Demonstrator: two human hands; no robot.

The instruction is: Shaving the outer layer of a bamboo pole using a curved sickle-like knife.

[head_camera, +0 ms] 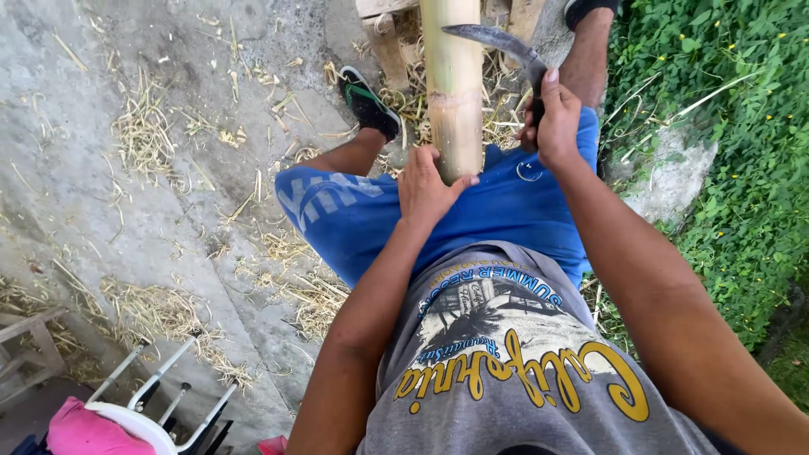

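A thick yellow-green bamboo pole (453, 80) runs from the top of the view down between my legs, over my blue shorts. My left hand (425, 187) grips its near end, fingers wrapped around the stem. My right hand (552, 118) holds the dark handle of a curved sickle-like knife (497, 42), thumb up along the handle. The blade arcs left and its tip rests against the pole's right side, a little above a node ring.
Concrete ground (101, 211) strewn with dry bamboo shavings lies to the left. A white plastic chair (156, 404) with pink cloth sits at bottom left. Green creeping plants (733, 126) and a stone (674, 173) fill the right. My sandalled feet flank wooden pieces at the top.
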